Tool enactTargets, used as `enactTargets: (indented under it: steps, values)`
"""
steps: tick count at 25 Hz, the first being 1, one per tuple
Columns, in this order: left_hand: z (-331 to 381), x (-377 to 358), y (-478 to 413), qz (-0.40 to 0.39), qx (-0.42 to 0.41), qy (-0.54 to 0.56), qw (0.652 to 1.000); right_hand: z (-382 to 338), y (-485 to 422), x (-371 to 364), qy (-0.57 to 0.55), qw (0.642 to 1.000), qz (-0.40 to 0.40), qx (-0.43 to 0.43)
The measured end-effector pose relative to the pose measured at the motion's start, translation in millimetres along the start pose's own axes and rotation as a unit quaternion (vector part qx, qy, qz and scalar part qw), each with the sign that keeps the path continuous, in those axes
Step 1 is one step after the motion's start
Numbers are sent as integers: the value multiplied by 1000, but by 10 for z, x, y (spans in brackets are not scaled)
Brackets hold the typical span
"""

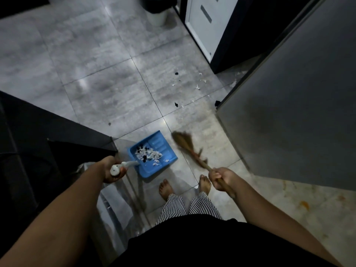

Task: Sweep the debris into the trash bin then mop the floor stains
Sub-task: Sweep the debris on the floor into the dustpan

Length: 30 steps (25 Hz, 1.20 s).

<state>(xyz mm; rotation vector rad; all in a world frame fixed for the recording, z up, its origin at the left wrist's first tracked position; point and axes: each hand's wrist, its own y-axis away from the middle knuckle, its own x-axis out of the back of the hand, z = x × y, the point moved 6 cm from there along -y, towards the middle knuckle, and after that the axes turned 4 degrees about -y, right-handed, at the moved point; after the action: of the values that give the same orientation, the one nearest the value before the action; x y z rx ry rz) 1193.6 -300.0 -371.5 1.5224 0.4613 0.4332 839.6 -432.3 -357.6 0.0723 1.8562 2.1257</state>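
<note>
A: Left hand (110,170) fingers (121,172) curled round the dustpan handle (128,164); right hand (221,179) fingers (215,175) wrapped on the broom (185,144) stick.
B: Which step?
A: We call it sweeping. The dustpan (154,154) is down by the feet (166,189), part loaded, broom head blurred just beside it.
B: Next?
A: We'd pull in the loose debris (196,86) near the grey appliance (298,112), then tip into the trash bin (156,11), well apart. Orange stains (305,205) unmopped.
</note>
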Motion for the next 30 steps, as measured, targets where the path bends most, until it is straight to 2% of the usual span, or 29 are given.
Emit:
enactTargets:
  steps: [4,10,15,18,24,26,28,30]
  values:
    - [2,-61,54,5,-15,27,1000,61,205,-213,-1,999,-43,-7]
    - [225,-89,283,20,-48,56,997,-369,574,-523,-49,995,-55,69]
    - [612,-110,400,13,-55,62,997,-1035,614,-887,-158,976,-80,125]
    - [962,-185,347,9,-55,66,996,-1585,513,-1162,-171,972,-85,138]
    - [1781,-433,129,8,-12,67,998,-2616,-9,-1801,-237,959,-12,156]
    - [2065,-536,65,14,-1,54,998,-2800,-132,-1929,-192,970,1,151]
    - [2311,-638,-2,9,3,56,998,-2831,-193,-2000,-133,985,0,109]
    - [2492,-725,-52,7,12,67,998,-2799,-201,-1982,-63,993,33,94]
